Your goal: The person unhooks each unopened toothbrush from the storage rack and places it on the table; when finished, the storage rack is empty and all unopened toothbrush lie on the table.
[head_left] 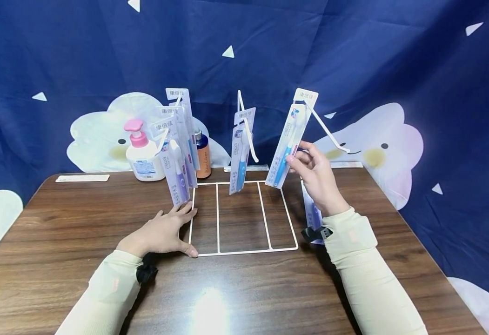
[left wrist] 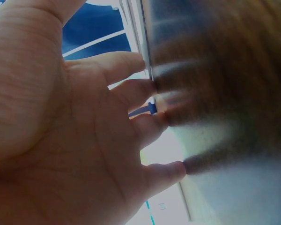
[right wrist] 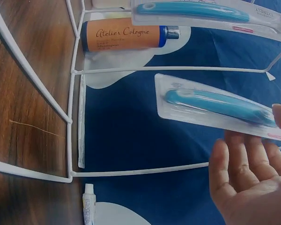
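The right hand [head_left: 316, 174] pinches the lower edge of a packaged toothbrush [head_left: 288, 145] hanging from the right hook [head_left: 327, 128] of a white wire rack [head_left: 244, 218]. The left hand [head_left: 165, 232] lies flat, fingers straight, on the bench [head_left: 81, 223], pressing the rack's near left corner. Beyond the left hand, several toothbrush packs [head_left: 178, 149] hang on the left hook; between the hands, farther back, one pack [head_left: 238, 160] hangs on the middle hook. Under the right wrist another pack [head_left: 311, 211] lies on the bench, apparently not yet hung. Hanging seems mostly done. A pump bottle [head_left: 143, 156] and an orange bottle [head_left: 203, 158] stand behind the rack.
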